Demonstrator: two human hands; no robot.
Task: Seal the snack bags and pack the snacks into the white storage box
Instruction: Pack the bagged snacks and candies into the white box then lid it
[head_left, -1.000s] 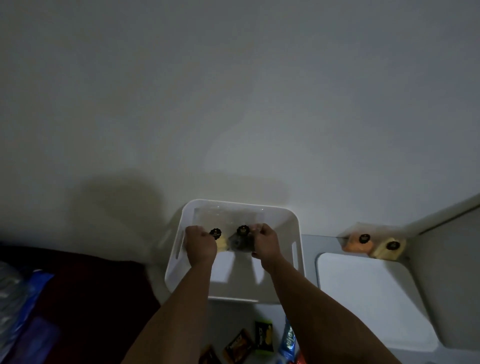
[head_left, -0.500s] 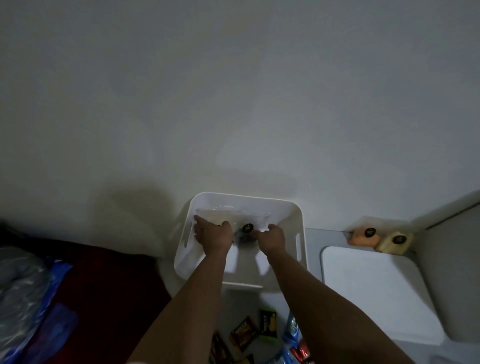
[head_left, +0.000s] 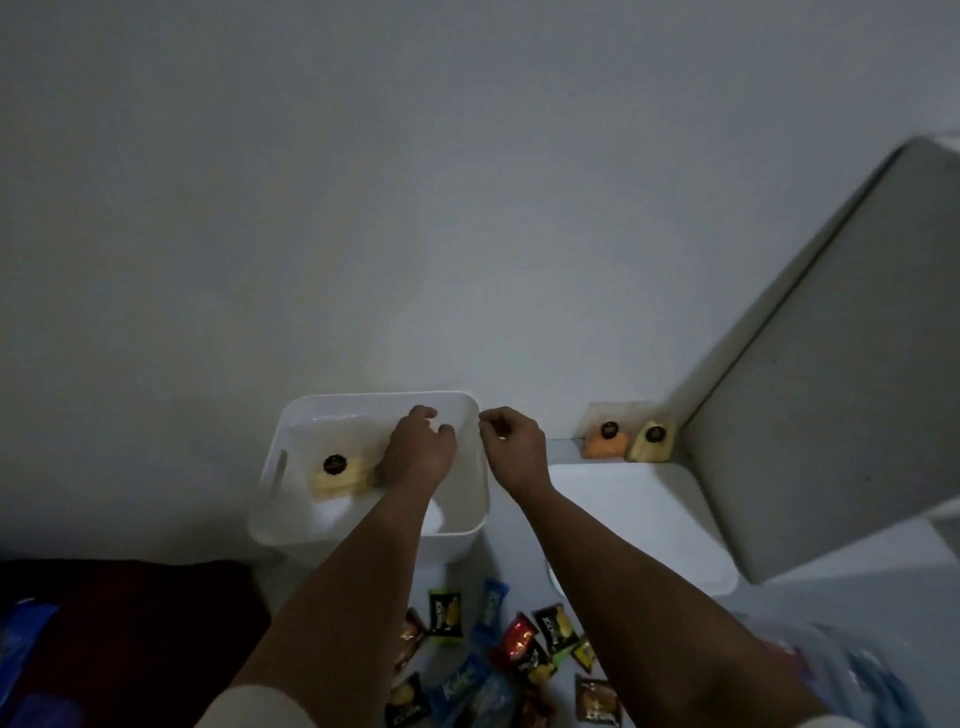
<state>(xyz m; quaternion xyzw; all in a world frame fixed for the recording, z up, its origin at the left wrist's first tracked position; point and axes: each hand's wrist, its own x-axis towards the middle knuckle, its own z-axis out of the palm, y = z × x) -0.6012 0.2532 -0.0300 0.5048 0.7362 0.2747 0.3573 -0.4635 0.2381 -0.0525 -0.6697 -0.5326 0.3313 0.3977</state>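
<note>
lay in the white storage box (head_left: 470, 512), against its left wall: one clear snack bag (head_left: 340, 475) with pale yellow pieces and a black round sticker. hovered over the box's middle, left hand (head_left: 418, 449), fingers loosely curled, grip released, grasping nothing visible. hung just past the box's right rim, right hand (head_left: 514, 447), fingers loosely curled too, grip released. sat on the white worktop (head_left: 623, 499) by the wall, well apart from the box: an orange snack bag (head_left: 605, 444) just beside a yellow snack bag (head_left: 652, 441). lay scattered near the bottom edge, between the forearms: small wrapped snacks (head_left: 498, 654).
</note>
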